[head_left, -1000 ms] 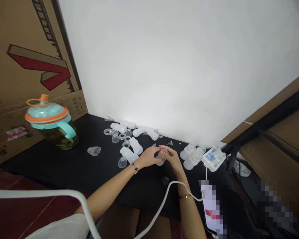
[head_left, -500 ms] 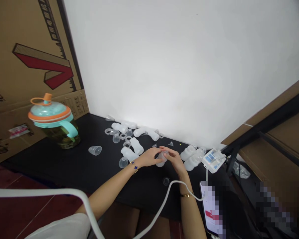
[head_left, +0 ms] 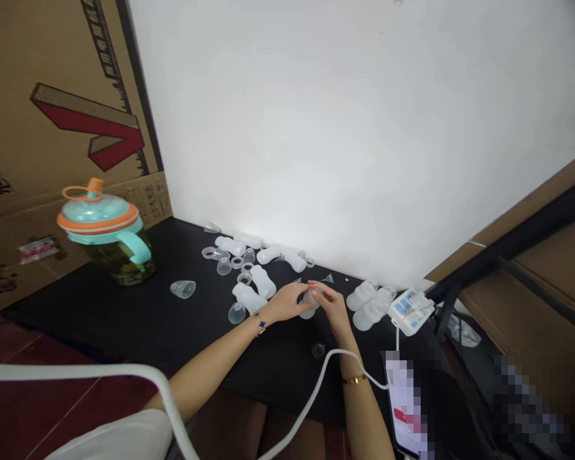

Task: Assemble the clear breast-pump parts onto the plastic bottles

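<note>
My left hand point(head_left: 285, 302) and my right hand point(head_left: 329, 304) meet over the black table, both fingers curled around a translucent plastic cup-shaped part point(head_left: 308, 309). The hands hide most of it. Beside my left hand lie two frosted plastic bottles point(head_left: 248, 297), and a small clear cup point(head_left: 236, 313) sits just below them. To the right of my right hand are more frosted bottles point(head_left: 368, 306). Several clear rings and funnels point(head_left: 234, 262) are scattered along the wall.
A white electric pump unit point(head_left: 411, 311) stands at the table's right, with a white tube point(head_left: 316, 390) running across toward the front. A teal-and-orange lidded jug point(head_left: 106, 230) stands at the left, and a lone clear cup point(head_left: 183, 289) lies near it. A pixelated phone point(head_left: 405, 402) sits at the front right.
The whole view has drifted slightly, so the jug and table sit a little further right. My hands stay together around the plastic part, with only small shifts of the fingers.
</note>
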A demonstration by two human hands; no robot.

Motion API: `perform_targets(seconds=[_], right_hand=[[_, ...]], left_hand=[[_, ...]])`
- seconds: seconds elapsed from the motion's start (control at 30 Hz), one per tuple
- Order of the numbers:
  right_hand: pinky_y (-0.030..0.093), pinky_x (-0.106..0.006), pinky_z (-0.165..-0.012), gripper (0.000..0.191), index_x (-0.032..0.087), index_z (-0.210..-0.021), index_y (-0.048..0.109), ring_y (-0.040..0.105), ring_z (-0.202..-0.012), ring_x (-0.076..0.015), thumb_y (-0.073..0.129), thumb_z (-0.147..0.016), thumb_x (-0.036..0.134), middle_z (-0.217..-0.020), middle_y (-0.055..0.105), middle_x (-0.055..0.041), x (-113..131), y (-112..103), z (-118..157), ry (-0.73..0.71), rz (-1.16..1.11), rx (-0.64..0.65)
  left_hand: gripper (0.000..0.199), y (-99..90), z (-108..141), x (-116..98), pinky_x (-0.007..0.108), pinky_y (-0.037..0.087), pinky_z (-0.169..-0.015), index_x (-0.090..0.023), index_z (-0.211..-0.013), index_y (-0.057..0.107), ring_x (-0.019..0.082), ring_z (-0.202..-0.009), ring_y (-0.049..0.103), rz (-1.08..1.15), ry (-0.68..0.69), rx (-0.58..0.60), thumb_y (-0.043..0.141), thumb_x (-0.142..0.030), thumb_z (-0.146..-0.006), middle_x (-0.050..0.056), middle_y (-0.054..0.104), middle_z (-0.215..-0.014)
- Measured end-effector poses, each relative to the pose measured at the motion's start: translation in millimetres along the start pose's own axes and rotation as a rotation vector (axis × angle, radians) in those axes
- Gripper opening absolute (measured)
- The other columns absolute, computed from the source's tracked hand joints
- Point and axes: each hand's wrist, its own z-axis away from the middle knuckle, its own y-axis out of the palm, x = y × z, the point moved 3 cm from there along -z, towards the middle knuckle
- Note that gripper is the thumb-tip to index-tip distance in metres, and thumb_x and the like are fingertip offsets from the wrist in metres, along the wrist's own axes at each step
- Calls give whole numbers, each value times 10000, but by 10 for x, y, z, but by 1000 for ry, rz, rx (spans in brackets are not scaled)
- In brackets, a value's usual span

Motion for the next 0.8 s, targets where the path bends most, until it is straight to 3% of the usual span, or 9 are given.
perform_targets(seconds=[0.13,0.8], right_hand=[[531,-452,-987,298,237,-958,821,686,-1127,-318,820,-757,457,-1192,763,-86,-25,25,-2,2,-7,-65],[572,-431,-904,386,204,-1011,808,727,-971,-297,784,-773,508,-1060,791,-90,-73,121,56,-33,87,-287]], left_hand=[[344,20,0,7,340,504,-872,-185,-1173,692,245,-964,684,7,20,-38,695,-405,-908,67,750,-1078],[327,102,29,12,393,506,-968,-186,-1172,684,269,-1040,678,-24,-37,-143,730,-296,-867,82,741,-1132]])
